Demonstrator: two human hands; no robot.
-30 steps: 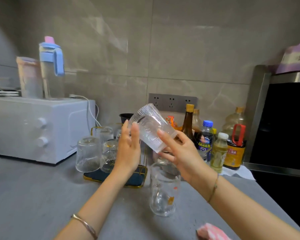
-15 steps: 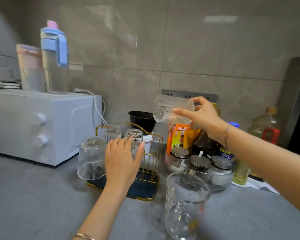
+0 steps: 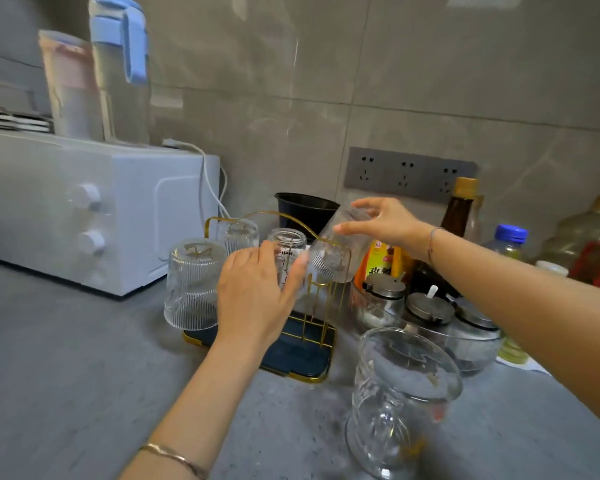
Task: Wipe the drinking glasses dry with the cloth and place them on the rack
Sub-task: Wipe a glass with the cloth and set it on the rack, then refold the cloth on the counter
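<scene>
Right hand pinches the ribbed glass by its base, tilted, mouth down, just above a free peg of the rack.

— And your left hand?

— Fingers straight and together, laid against the printed glass that stands upside down on the rack. I think it touches, but I can't swear to it.

— What could go wrong?

— The rim could catch the rack's wire instead of dropping over the peg. With only a fingertip hold on smooth glass, that jolt might make it slip. My left thumb lies close to its mouth and could get nipped. The glass mug also stands on the worktop close by my right forearm, so a careless pull-back could topple it.
</scene>
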